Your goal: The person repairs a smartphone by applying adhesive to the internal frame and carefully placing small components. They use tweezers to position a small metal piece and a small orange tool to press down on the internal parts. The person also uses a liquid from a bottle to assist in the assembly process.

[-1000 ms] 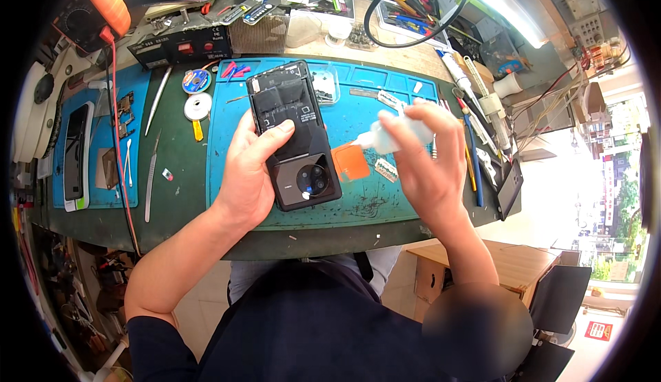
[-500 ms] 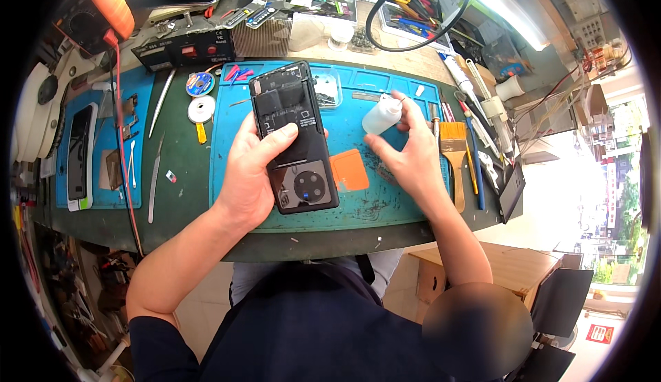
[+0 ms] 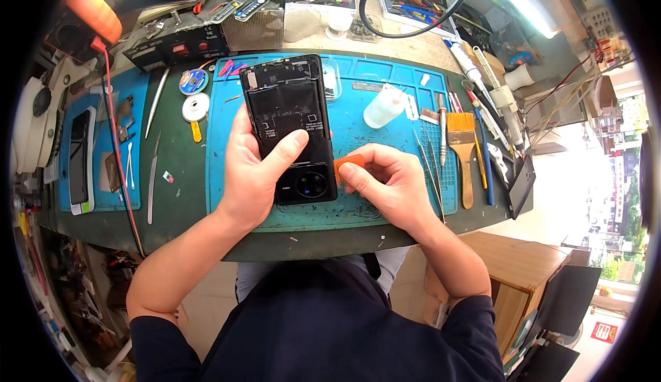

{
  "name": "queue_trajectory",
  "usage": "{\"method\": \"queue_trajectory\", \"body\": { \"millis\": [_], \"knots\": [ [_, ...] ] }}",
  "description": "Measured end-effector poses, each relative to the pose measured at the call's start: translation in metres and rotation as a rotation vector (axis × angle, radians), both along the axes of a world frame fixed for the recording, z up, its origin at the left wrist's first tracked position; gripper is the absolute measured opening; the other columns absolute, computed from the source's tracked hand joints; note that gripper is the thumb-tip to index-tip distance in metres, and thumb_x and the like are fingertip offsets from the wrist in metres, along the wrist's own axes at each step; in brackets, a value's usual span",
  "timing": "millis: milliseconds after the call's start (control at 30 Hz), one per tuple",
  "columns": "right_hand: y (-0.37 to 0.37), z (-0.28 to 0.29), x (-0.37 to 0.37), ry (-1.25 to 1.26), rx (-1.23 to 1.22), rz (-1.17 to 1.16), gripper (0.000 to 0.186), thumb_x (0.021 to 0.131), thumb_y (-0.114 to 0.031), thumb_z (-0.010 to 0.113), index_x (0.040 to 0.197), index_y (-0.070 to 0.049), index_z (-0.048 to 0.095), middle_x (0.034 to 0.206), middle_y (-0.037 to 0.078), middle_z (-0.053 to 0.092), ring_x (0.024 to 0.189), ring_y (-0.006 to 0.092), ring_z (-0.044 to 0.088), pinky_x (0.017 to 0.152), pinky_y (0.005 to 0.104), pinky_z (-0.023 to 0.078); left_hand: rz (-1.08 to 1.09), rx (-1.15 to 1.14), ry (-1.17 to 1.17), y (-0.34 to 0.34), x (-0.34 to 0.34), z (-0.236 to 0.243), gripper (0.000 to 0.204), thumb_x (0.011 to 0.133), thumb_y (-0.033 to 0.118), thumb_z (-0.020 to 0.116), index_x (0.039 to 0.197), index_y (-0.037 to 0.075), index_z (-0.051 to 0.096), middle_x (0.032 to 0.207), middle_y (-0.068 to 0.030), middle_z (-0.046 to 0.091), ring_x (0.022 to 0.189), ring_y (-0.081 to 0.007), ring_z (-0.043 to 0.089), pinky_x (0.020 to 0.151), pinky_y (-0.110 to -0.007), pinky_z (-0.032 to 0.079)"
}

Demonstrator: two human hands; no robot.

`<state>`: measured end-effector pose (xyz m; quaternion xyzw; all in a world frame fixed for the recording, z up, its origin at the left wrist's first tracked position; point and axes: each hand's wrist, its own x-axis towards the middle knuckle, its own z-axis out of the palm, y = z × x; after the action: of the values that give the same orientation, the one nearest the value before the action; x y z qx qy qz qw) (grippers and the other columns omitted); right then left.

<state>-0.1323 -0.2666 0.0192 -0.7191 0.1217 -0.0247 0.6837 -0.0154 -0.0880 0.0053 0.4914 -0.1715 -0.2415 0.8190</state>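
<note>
My left hand (image 3: pixel 251 155) grips a black smartphone (image 3: pixel 288 106) by its left edge, thumb across its back. The phone's upper back is uncovered, showing dark inner parts, and a round camera ring sits near its lower end. Between thumb and fingers, my right hand (image 3: pixel 385 179) pinches a thin orange plastic card (image 3: pixel 349 167), whose edge is at the phone's lower right side; whether it goes into a seam I cannot tell. Beyond that hand, a translucent white bottle (image 3: pixel 385 106) stands on the blue work mat (image 3: pixel 317 219).
Right of my right hand lie tweezers (image 3: pixel 428 168), a wide wooden brush (image 3: pixel 463 141) and several screwdrivers. To the left are solder spools (image 3: pixel 195 106), a scalpel-like tool (image 3: pixel 153 182) and another phone (image 3: pixel 80 151). A power unit (image 3: pixel 172 44) and trays of tools (image 3: pixel 416 0) line the back.
My right hand has let go of the white bottle, come nearer and picked up the orange card from the mat, bringing it to the phone's side. The phone has shifted slightly up and left.
</note>
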Motion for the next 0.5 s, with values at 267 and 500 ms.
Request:
{"method": "queue_trajectory", "body": {
  "millis": [267,500],
  "knots": [
    [-0.0017,-0.0086,0.0018,-0.051,-0.023,0.014,0.016,0.099,-0.014,0.074,0.103,0.001,0.077,0.084,0.003,0.076,0.073,0.0041,0.065,0.065,0.0213,0.051,-0.007,-0.010,-0.007,-0.0021,-0.0025,0.0014,0.044,0.099,-0.002,0.066,0.138,0.002,0.046,0.123,-0.0118,0.068,0.107,-0.0180,0.070,0.092,-0.034,0.060],
    [-0.0026,-0.0103,0.0006,-0.055,-0.032,0.018,0.014,0.098,-0.013,0.075,0.096,0.001,0.076,0.080,0.003,0.075,0.069,0.0046,0.063,0.062,0.0229,0.051,-0.020,0.007,-0.092,-0.0020,-0.0042,-0.0031,0.045,0.100,-0.001,0.066,0.140,0.001,0.045,0.125,-0.0125,0.067,0.107,-0.0192,0.071,0.093,-0.035,0.060]
  ]
}}
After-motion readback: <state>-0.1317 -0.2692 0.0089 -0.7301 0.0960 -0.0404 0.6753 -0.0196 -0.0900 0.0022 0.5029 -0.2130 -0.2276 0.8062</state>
